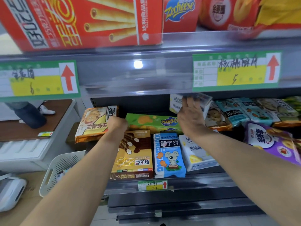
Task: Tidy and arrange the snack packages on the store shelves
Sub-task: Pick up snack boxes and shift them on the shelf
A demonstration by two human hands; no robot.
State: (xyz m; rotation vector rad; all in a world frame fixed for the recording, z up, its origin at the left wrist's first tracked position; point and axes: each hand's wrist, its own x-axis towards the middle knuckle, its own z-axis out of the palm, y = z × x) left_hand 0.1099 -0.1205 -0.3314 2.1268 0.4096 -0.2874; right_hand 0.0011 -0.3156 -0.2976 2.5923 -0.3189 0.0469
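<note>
Tidying stands partway: right hand [190, 119] presses straight fingers on white box [175, 103] behind green Zecheese pack [151, 123]; left hand [116, 125] curls at that pack's left end, grip unclear; packs rightward [254, 111] lie jumbled.

Shop: price-tagged shelves [162, 75], snack packages [169, 154].

A white slotted basket [58, 170] is sitting on the floor. Lower left of the basket, a white device [11, 191] is lying. Beyond the basket, a brown-topped white platform [32, 132] is standing, with 1 jeans-clad leg [29, 115] and 1 white shoe [47, 110] showing over it.
</note>
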